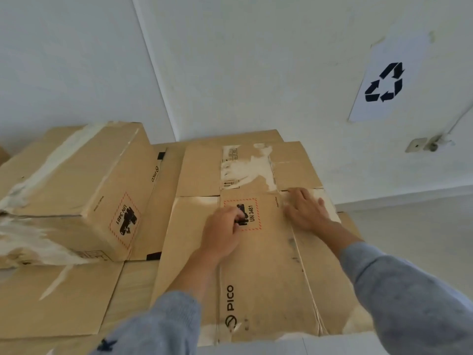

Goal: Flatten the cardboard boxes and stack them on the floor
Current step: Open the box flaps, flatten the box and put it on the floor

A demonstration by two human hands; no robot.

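A flattened brown cardboard box (pixel 266 272) printed with PICO and a UN 3481 label lies on top of a stack of flat cardboard (pixel 199 170) in the room's corner. My left hand (pixel 222 231) rests on it beside the label, fingers curled, knuckles down. My right hand (pixel 305 210) lies palm down, fingers spread, on the box's right flap near a torn edge. To the left stands an unflattened box (pixel 84 190) with the same label and torn tape, resting on more flat cardboard (pixel 61 301).
White walls meet in a corner behind the stack. A paper sheet with a recycling symbol (pixel 384 83) hangs on the right wall, above a wall socket (pixel 416 145). Pale floor (pixel 414 226) shows to the right of the stack.
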